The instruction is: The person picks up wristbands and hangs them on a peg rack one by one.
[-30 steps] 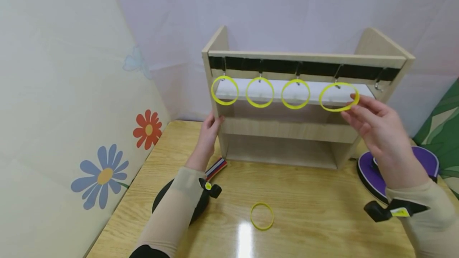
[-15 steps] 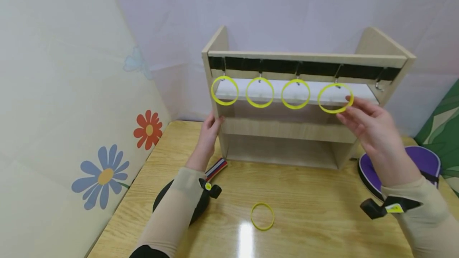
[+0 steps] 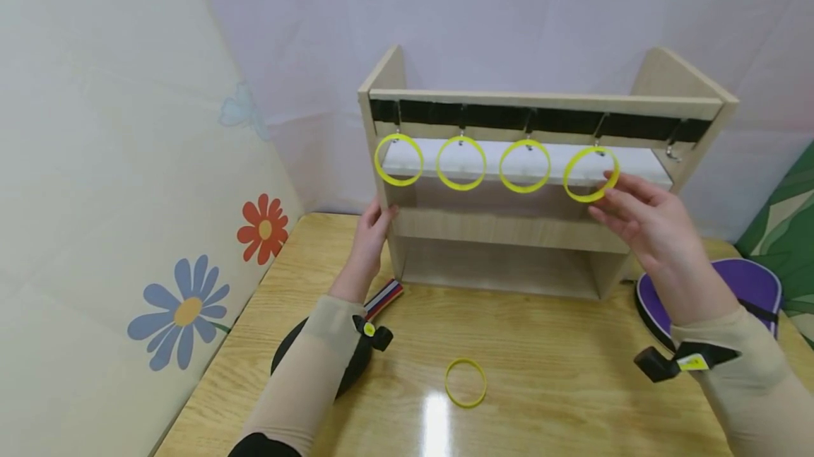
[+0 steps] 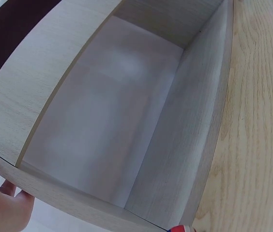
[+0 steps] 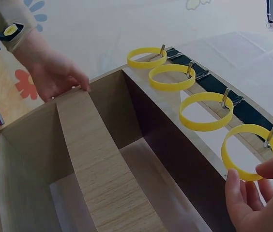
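Note:
My right hand (image 3: 655, 224) pinches the edge of a yellow ring (image 3: 586, 199) between thumb and fingers. The top of this ring hangs on a metal hook of the small wooden shelf (image 3: 502, 229), as the right wrist view also shows. To its left, several matching rings hang one per hook, such as the leftmost ring (image 3: 399, 182). The far right hook (image 3: 673, 153) carries nothing. My left hand (image 3: 370, 236) grips the left side panel of the shelf, thumb at the front edge; its other fingers are partly hidden behind the panel.
Another yellow ring (image 3: 466, 406) lies on the wooden table (image 3: 547, 365) in front of the shelf. A black round paddle with a striped handle (image 3: 384, 299) lies partly under the left forearm. Behind the right wrist is a purple case (image 3: 750, 280).
My right hand has moved slightly left with the pinched ring edge. That ring was stretched wide sideways and is now nearly round. My left hand has kept its hold on the shelf.

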`<state>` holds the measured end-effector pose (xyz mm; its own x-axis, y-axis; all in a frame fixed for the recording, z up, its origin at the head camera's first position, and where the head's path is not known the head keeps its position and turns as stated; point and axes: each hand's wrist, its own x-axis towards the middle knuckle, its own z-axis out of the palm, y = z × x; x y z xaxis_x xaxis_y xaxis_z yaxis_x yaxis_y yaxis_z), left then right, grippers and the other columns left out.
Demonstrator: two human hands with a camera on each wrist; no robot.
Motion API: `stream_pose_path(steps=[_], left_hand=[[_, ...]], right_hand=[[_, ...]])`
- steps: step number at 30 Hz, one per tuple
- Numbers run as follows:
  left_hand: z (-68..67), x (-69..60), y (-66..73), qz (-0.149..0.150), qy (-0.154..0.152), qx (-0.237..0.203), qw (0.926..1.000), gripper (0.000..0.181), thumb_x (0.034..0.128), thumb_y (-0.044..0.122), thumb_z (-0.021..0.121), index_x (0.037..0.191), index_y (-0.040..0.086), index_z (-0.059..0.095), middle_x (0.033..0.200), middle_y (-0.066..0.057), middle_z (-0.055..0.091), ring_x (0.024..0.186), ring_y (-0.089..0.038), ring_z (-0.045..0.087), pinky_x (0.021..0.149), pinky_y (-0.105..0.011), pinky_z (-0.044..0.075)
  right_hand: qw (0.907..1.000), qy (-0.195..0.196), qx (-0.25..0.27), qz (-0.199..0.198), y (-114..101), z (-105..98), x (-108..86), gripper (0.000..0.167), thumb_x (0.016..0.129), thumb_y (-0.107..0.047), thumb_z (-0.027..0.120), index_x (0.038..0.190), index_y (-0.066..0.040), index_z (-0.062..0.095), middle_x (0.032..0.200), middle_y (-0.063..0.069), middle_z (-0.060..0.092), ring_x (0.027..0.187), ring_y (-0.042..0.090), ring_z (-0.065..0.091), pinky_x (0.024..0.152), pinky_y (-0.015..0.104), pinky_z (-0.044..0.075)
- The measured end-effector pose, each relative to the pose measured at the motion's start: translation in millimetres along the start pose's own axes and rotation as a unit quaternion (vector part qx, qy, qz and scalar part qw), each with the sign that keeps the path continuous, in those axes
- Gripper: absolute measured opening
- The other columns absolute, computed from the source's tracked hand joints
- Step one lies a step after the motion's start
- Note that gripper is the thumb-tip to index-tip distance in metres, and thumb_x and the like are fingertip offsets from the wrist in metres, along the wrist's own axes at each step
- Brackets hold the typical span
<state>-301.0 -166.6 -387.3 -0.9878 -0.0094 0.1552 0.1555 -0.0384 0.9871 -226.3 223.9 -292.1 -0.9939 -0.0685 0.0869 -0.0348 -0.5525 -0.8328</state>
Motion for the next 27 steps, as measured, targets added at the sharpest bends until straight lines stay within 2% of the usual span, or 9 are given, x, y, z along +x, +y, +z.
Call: stream_pose_path(steps=[4,9,16,23,27], left_hand=[[0.1,0.8,0.0,0.002,-0.002,-0.001,1.0,0.051,0.098,0.016,0.049,0.149,0.013,0.044,0.146,-0.023,0.046,0.121,-0.024,0.047,0.109,-0.048,0.035],[0.2,0.4,0.5,0.002,-0.001,-0.002,1.0,0.05,0.0985,0.017,0.05,0.148,0.014,0.045,0.145,-0.02,0.048,0.123,-0.025,0.047,0.11,-0.05,0.034],[0.4,0.5,0.7,0.005,-0.001,0.003,1.0,0.051,0.0987,0.017,0.049,0.149,0.016,0.044,0.145,-0.017,0.049,0.123,-0.025,0.047,0.11,-0.049,0.035],[0.5,0.7,1.0,0.005,0.001,0.005,1.0,0.051,0.0985,0.017,0.049,0.15,0.016,0.043,0.146,-0.017,0.049,0.124,-0.026,0.047,0.11,-0.049,0.035],[0.4,-0.4,0.7,0.002,0.002,0.003,1.0,0.052,0.0983,0.017,0.049,0.15,0.017,0.043,0.147,-0.016,0.048,0.126,-0.026,0.047,0.111,-0.05,0.034]], right_hand=[[0.9998,0.01,-0.009,0.01,0,0,-0.1,0.024,0.09,0.008,0.063,0.107,-0.007,0.071,0.099,0.005,0.072,0.086,0.016,0.069,0.077,0.028,0.059],[0.9978,0.026,-0.057,0.024,4,-3,-3.3,0.025,0.089,0.0,0.068,0.109,-0.014,0.069,0.101,0.0,0.07,0.087,0.013,0.068,0.078,0.027,0.058],[0.9976,-0.017,-0.062,0.027,21,-13,-9.6,0.023,0.093,0.002,0.061,0.109,-0.012,0.069,0.097,0.003,0.071,0.087,0.015,0.071,0.079,0.027,0.058],[0.9886,-0.034,-0.134,0.062,49,-15,-15.2,0.024,0.093,0.0,0.062,0.112,-0.016,0.064,0.1,0.001,0.068,0.088,0.012,0.069,0.081,0.026,0.058],[0.983,-0.05,-0.158,0.078,67,-14,-19.4,0.026,0.095,0.003,0.058,0.116,-0.013,0.06,0.101,-0.002,0.066,0.089,0.011,0.067,0.082,0.025,0.057]])
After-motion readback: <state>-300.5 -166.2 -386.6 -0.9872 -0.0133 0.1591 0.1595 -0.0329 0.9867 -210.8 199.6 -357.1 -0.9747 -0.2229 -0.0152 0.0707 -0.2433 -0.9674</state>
